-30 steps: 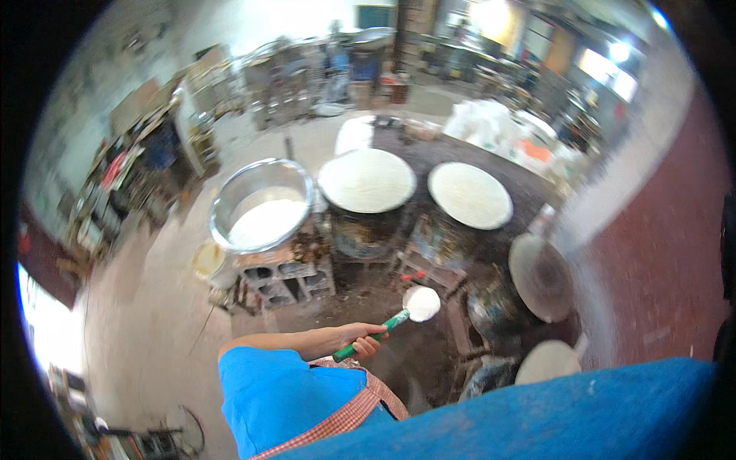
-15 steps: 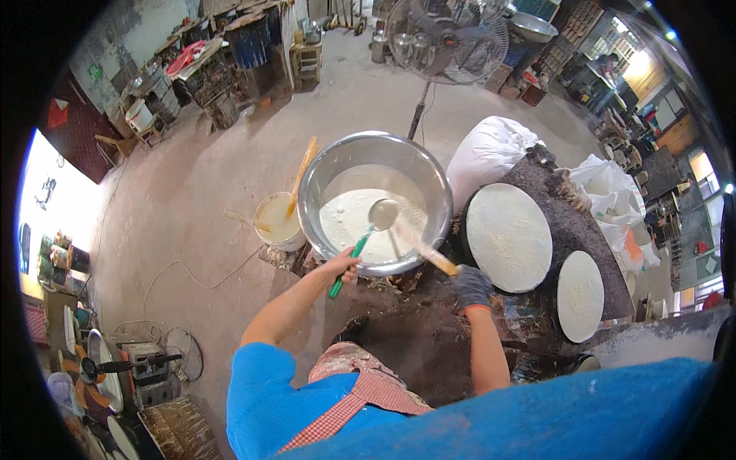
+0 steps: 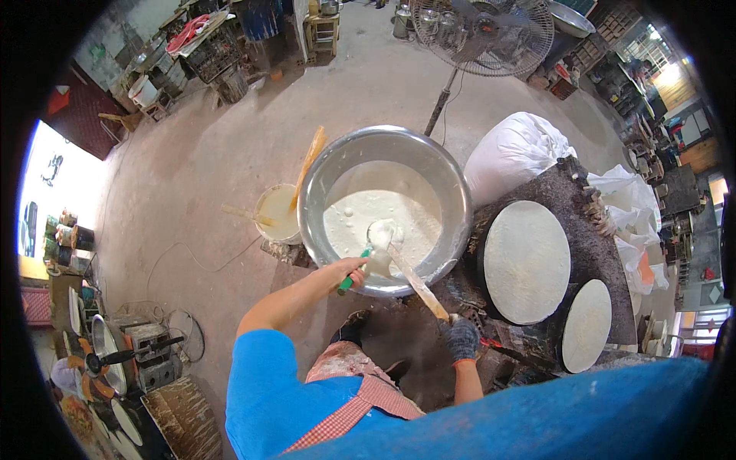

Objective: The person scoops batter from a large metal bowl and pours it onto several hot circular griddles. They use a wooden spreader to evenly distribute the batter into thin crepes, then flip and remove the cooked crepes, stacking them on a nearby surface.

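My left hand (image 3: 353, 271) is closed round the green handle of a ladle (image 3: 366, 253). Its bowl, loaded with white batter (image 3: 418, 218), hangs over the large metal basin (image 3: 308, 207). In a grey glove with an orange cuff, my right hand (image 3: 461, 339) grips the end of a flat wooden spatula (image 3: 418, 285). The spatula is smeared white, and its tip meets the ladle's bowl. To the right of the basin lie a large round griddle (image 3: 527, 261) and a smaller round griddle (image 3: 587, 326), each covered by a pale thin layer.
Left of the basin stands a bucket (image 3: 280, 203) of yellowish liquid, with wooden sticks in it. A full white sack (image 3: 517, 153) leans beyond the griddles. A stand fan (image 3: 484, 31) rises at the back. Glowing red embers (image 3: 498, 346) show beside my right hand.
The ladle's bowl now carries batter; before, it looked nearly bare. My right hand has come down, and the spatula's tip has moved against the bowl. The whole view has shifted slightly.
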A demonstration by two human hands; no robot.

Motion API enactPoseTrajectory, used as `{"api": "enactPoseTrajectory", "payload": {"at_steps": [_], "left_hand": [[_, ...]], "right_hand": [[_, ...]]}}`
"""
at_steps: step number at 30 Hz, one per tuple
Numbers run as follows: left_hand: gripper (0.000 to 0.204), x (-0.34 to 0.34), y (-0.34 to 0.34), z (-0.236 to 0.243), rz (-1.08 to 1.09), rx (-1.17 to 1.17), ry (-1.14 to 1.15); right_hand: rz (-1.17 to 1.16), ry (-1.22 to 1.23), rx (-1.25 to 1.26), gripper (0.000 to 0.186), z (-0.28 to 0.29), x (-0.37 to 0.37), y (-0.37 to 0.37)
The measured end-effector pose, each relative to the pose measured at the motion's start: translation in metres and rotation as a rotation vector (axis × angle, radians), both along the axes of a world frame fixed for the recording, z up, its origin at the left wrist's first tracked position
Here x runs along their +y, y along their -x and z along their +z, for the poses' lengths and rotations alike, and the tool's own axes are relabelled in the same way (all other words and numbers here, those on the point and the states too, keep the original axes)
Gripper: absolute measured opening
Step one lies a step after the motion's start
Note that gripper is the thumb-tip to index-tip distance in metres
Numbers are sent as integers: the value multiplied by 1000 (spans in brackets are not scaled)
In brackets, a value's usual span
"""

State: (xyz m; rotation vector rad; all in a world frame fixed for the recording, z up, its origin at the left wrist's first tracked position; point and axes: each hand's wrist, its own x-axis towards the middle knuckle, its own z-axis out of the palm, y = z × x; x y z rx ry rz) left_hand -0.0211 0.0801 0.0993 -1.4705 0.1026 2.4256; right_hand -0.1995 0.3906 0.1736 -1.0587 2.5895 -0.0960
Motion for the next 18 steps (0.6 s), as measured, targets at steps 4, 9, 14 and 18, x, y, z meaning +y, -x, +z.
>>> {"api": "enactPoseTrajectory", "payload": {"at_steps": [4, 9, 14, 18], "left_hand": [[48, 19, 3, 101, 164, 166, -158], [15, 31, -2, 284, 95, 573, 361], [27, 32, -6, 419, -48, 685, 802], [37, 15, -15, 477, -50, 697, 1205]], "right_hand": [[-76, 183, -58, 37, 43, 35, -24], [-67, 635, 123, 30, 129, 27, -23], [-52, 941, 243, 30, 212, -4, 18], [-94, 1098, 261, 28, 253, -22, 53]]}}
